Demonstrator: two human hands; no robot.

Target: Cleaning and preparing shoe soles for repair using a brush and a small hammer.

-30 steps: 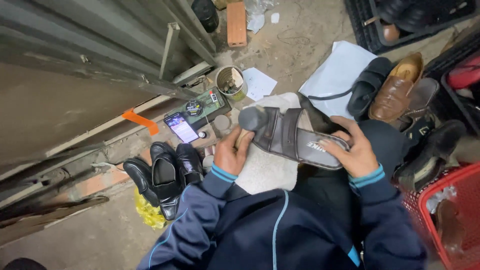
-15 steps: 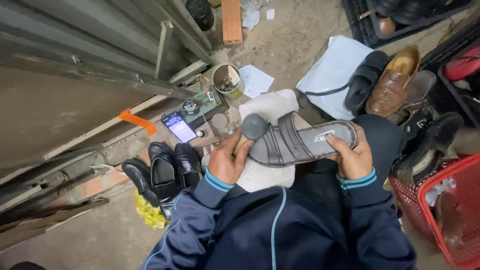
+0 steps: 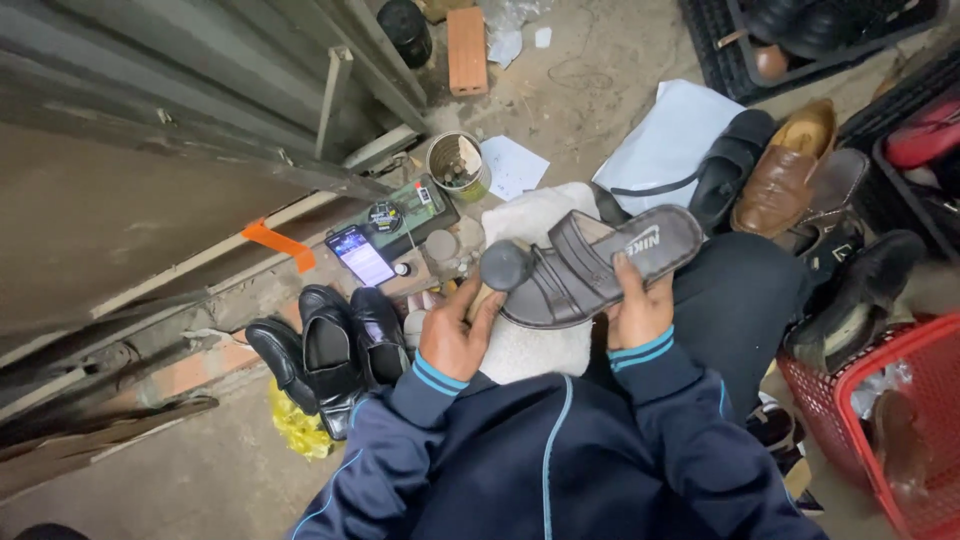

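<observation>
Navy sleeves with light-blue cuffs fill the near edge of the view, and both hands rise from them at the middle. The left hand (image 3: 455, 335) has its fingers clenched around a brush handle whose round dark head (image 3: 506, 265) sits just above the thumb, touching the toe end of a dark brown leather sandal with broad straps (image 3: 600, 265). The right hand (image 3: 638, 308) is grasping that sandal from below, thumb pressed on the footbed, so the sandal lies tilted across the person's lap with its heel up to the right. Under it a cream-white cloth (image 3: 535, 345) covers the lap.

Left of the left hand, a pair of glossy black leather dress shoes (image 3: 335, 350) stands on the concrete floor (image 3: 200, 470), with a crumpled yellow bag (image 3: 297, 425) just beside them. At the near right sits a red plastic mesh basket (image 3: 880, 400).

Farther off on the left, a lit smartphone (image 3: 360, 255) lies near an orange strip of tape (image 3: 278, 243) and a flat green tin box (image 3: 415, 212). Beyond them stands a round tin can (image 3: 458, 165). To the right lie a black slip-on shoe (image 3: 730, 165) and a tan brown leather loafer (image 3: 790, 170), touching side by side. A red brick (image 3: 467, 38) rests at the far edge.
</observation>
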